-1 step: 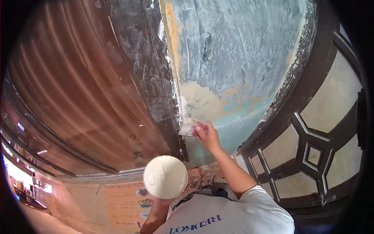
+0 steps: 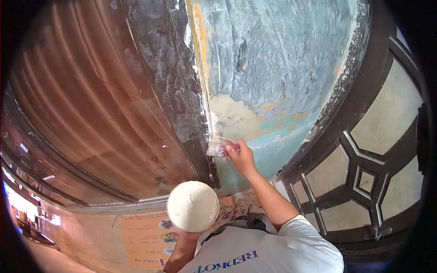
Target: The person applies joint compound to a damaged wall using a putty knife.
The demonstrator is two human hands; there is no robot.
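My right hand [image 2: 240, 157] is closed around a reddish filling knife [image 2: 221, 146] smeared with white. Its wide blade lies by the seam between the dark frame strip [image 2: 175, 98] and the blue-grey wall panel [image 2: 273, 59]. Just above the knife, a beige patch of filler [image 2: 234, 113] covers the panel's lower left corner. My left hand [image 2: 189, 234] supports a round tub of creamy white filler [image 2: 193, 207] from below; the tub hides most of its fingers. The filler's surface is smooth with a small ridge.
To the left hangs a brown, wavy sheet [image 2: 100, 104] behind the frame. A dark lattice door [image 2: 364, 182] with pale panes stands at the right. Below, an orange printed poster [image 2: 141, 241] lies beside the tub.
My right hand and the filling knife have shifted slightly left, and the blade has tilted. The tub in my left hand has barely moved.
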